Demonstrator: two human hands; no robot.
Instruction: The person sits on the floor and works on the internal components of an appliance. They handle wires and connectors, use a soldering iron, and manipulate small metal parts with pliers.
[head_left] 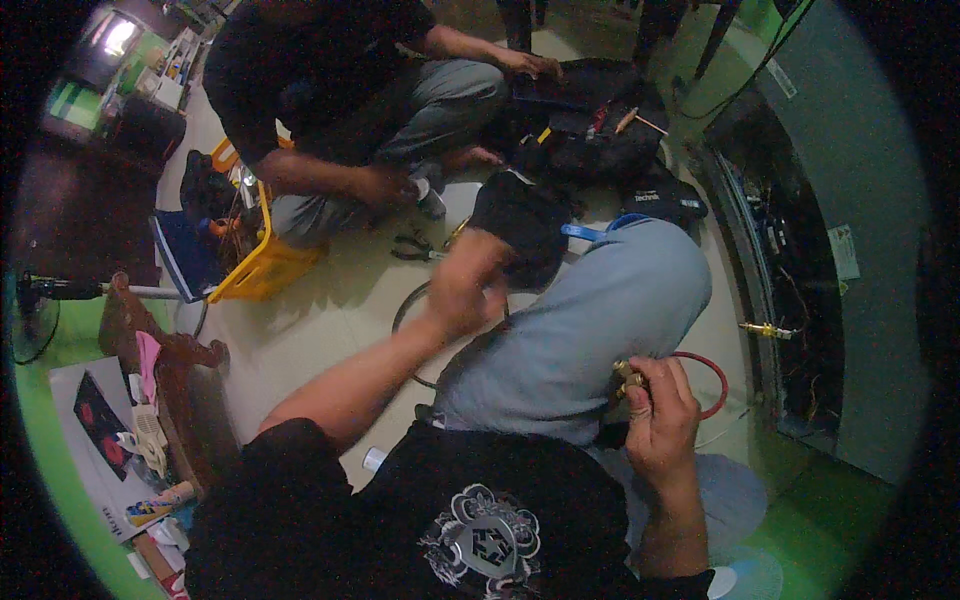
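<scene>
My right hand (662, 415) is closed around a brass fitting (628, 377) beside my bent knee. A red hose (722, 385) loops from behind that hand. My left hand (468, 287) reaches forward past my leg, next to a dark soft item (525, 228). Motion smears its fingers, and I cannot make out anything in them. Black-handled pliers (412, 248) lie on the floor just beyond it. A dark hose or cable (402, 310) curves on the floor under my left forearm.
Opposite me sits another person, one hand (395, 187) on a small can-like object (430, 203). A yellow crate (262, 262) of tools stands left. Tools lie on a black bag (590, 140). At right, an appliance's open base shows wires and a brass fitting (768, 330).
</scene>
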